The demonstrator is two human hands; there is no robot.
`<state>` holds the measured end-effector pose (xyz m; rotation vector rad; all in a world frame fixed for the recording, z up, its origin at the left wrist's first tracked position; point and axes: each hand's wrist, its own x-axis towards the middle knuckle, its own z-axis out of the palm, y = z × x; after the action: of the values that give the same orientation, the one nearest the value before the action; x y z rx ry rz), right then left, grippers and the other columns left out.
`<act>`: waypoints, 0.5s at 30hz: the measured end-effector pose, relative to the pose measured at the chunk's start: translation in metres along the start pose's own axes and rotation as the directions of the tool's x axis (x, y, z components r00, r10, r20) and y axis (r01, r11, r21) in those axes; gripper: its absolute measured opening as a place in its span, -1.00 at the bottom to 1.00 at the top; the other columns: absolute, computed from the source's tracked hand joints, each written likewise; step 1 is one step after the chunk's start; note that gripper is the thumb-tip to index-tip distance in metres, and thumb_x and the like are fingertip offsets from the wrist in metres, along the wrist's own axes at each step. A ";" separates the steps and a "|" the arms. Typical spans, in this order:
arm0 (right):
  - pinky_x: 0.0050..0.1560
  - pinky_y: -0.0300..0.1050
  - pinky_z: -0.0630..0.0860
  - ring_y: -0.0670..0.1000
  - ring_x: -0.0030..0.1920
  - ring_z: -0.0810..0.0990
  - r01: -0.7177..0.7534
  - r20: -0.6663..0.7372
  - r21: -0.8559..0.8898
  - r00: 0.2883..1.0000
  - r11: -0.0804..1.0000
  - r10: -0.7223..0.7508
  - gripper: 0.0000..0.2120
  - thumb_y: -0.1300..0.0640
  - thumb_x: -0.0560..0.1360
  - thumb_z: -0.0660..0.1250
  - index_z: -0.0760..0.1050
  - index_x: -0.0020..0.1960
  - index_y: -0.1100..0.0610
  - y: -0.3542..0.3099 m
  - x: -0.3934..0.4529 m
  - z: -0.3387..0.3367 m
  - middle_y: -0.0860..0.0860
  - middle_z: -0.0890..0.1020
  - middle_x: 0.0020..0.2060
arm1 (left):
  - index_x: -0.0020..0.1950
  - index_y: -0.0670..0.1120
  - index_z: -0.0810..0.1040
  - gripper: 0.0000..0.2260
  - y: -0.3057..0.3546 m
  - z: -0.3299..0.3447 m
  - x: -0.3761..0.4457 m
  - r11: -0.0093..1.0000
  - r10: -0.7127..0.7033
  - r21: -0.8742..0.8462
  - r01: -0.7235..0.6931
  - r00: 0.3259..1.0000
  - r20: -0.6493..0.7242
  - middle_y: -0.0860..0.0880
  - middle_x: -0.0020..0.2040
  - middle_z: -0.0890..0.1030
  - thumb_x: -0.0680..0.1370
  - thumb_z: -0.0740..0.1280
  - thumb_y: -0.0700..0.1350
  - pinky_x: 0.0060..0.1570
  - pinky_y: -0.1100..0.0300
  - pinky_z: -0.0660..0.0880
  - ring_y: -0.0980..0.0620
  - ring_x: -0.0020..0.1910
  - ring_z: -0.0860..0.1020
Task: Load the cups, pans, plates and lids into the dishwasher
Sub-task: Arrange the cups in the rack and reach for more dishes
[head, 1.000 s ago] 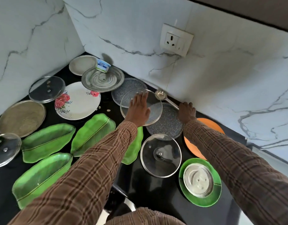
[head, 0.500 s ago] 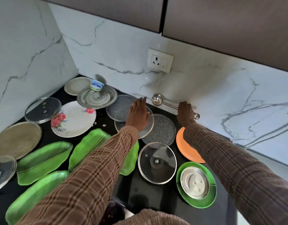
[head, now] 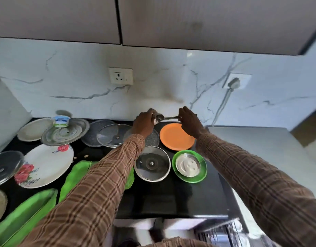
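Above the back of the black counter [head: 171, 198] both hands hold a steel ladle [head: 159, 118]. My right hand [head: 188, 119] grips its handle. My left hand [head: 144, 122] curls round its bowl. Below them lie an orange plate [head: 176, 136], a grey speckled plate [head: 152, 139] and a glass lid [head: 112, 134]. Nearer me sit another glass lid [head: 151, 164] and a green plate [head: 201, 173] with a steel lid [head: 187, 165] on it. A flowered white plate [head: 44, 164] and green leaf-shaped plates [head: 28, 216] lie to the left.
Steel plates [head: 64, 132] with a small tub [head: 60, 121] on top stand at the back left. A wall socket [head: 120, 75] and a plugged socket [head: 236, 81] are on the marble wall. Dark cabinets hang overhead. The dishwasher rack [head: 223, 234] shows below the counter's edge.
The ladle has been lifted off the counter by my right hand. My left hand left the glass lid and took the ladle's bowl. The view tilted upward.
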<state>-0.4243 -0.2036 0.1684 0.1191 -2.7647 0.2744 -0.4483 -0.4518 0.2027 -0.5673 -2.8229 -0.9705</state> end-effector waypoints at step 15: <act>-0.11 -0.07 0.40 0.20 -0.05 0.60 -0.385 -0.135 -0.020 0.916 0.923 0.379 -0.78 0.17 0.54 0.43 0.56 0.18 0.12 -0.007 -0.278 -0.157 0.12 0.61 -0.03 | -0.04 -0.13 0.53 -0.87 0.218 0.084 -0.159 0.870 0.461 -0.264 -0.416 0.877 0.138 -0.18 -0.06 0.63 0.56 0.23 -0.31 -0.06 -0.05 0.48 -0.24 -0.02 0.58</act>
<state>-0.1102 -0.1649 0.2137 -0.4424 -2.6425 0.3041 -0.2168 -0.2920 0.2273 -1.3372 -2.5572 -1.1940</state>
